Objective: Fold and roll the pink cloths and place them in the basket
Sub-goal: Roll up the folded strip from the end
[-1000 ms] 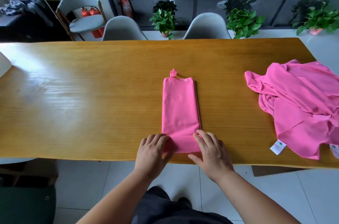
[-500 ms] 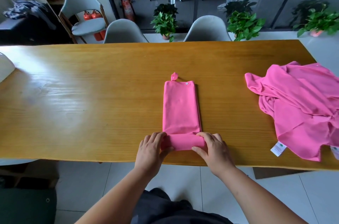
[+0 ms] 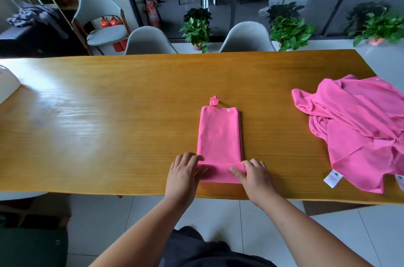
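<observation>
At the near edge of the wooden counter [image 3: 109,135], toward six o'clock, a folded pink cloth [image 3: 219,137] is laid as a long narrow strip running away from the person. Its nearest end has been turned over into a low roll [image 3: 218,172] lying across the strip. The left hand [image 3: 183,176] is pressed against the roll's left end, fingers spread and thumb resting on the fabric; the right hand [image 3: 254,176] is set against the right end, thumb laid across the roll. Each grip is thus closed lightly on the rolled end, with neither hand clenched into a fist. At the strip's far end, toward twelve o'clock, a small hanging loop [image 3: 214,100] and a white snap [image 3: 228,110] are seen. Toward three o'clock, well apart from the strip, a heap of loose pink cloths [image 3: 360,127] is spread on the counter, with a white label [image 3: 332,178] showing at its near edge. At nine o'clock, a pale white object [image 3: 6,83] is cut off by the frame; what it is cannot be told.
</observation>
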The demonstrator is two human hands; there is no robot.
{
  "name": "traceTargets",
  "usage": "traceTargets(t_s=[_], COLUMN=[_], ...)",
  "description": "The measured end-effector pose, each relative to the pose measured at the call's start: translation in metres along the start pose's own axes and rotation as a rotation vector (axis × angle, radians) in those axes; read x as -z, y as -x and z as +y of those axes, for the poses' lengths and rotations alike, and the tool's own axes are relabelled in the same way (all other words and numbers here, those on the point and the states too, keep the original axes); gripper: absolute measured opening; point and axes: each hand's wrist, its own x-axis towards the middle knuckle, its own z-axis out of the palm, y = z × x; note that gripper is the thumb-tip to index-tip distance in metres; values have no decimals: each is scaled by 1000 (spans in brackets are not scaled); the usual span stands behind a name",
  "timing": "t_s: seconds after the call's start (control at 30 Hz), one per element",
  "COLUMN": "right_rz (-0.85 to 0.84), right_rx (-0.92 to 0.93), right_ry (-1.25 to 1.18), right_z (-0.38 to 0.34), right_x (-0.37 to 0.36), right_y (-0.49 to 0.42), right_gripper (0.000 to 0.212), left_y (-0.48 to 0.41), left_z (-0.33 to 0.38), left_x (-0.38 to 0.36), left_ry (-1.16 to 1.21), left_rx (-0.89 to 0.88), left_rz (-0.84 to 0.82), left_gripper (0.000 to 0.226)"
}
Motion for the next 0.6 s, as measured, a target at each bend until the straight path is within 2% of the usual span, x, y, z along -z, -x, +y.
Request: traceTargets(t_s=[0.1, 0.2, 0.27, 0.3, 0.4, 0.43, 0.53, 0.6], right_rz=[-11, 174, 341, 382, 386, 352, 219, 177], right_rx=[-60, -30, 108, 172, 263, 255, 218, 181], right_ry=[-19, -39, 61, 133, 243, 246, 293, 268], right_z=[-6, -16, -21, -21, -14, -11, -11, -16], right_x=[3, 2, 0, -2, -8, -9, -6, -1], right_y=[1, 6, 7, 8, 10, 12, 17, 14], right_gripper=[79, 39, 21, 19, 25, 34, 68, 70], left_y=[-1, 5, 8, 9, 3, -1, -16, -21], left_z=[6, 0, -3, -4, -1, -1, 3, 3], left_x=[3, 7, 10, 10, 10, 10, 11, 10], left_ry=[-78, -145, -177, -182, -164, -165, -198, -204], left_rx=[-124, -223, -228, -200, -91, -69, -43, -44], left_rz=[41, 48, -26, -81, -238, -270, -292, -284], left_gripper=[18, 18, 41, 54, 83, 88, 87, 77])
